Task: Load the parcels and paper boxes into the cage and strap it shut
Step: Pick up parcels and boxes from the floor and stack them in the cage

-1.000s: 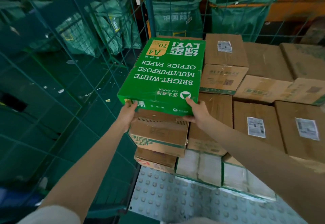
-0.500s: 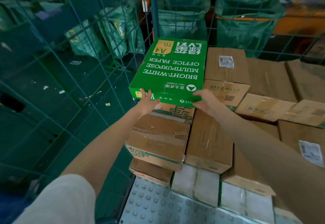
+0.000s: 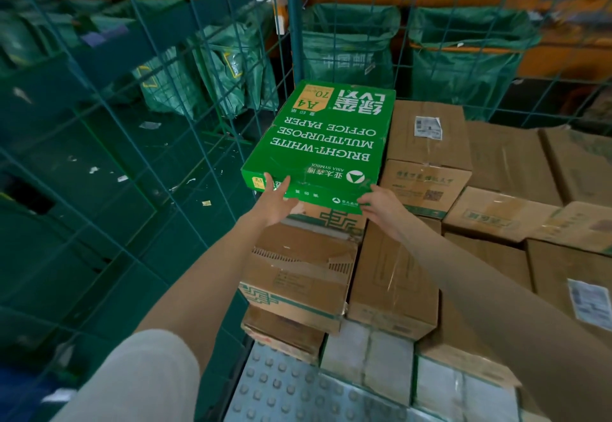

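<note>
A green A4 office paper box [image 3: 324, 143] lies flat on top of the cardboard parcels in the far left corner of the green wire cage [image 3: 295, 40]. My left hand [image 3: 276, 201] presses the box's near edge with straight fingers. At the near right corner, my right hand [image 3: 381, 203] touches the box's edge with its fingertips. Below the green box sits a torn brown parcel [image 3: 298, 276]. A labelled parcel [image 3: 427, 143] stands against the box's right side.
Brown cardboard parcels [image 3: 516, 216] fill the cage to the right, stacked in layers. The studded metal cage floor [image 3: 281, 388] shows at the near edge. Wire mesh [image 3: 139, 143] walls the left side. Green mail sacks [image 3: 347, 47] hang behind the cage.
The green box has slid farther into the cage and now rests on the stack. My hands have gone from holding its near edge to pressing it with straighter fingers.
</note>
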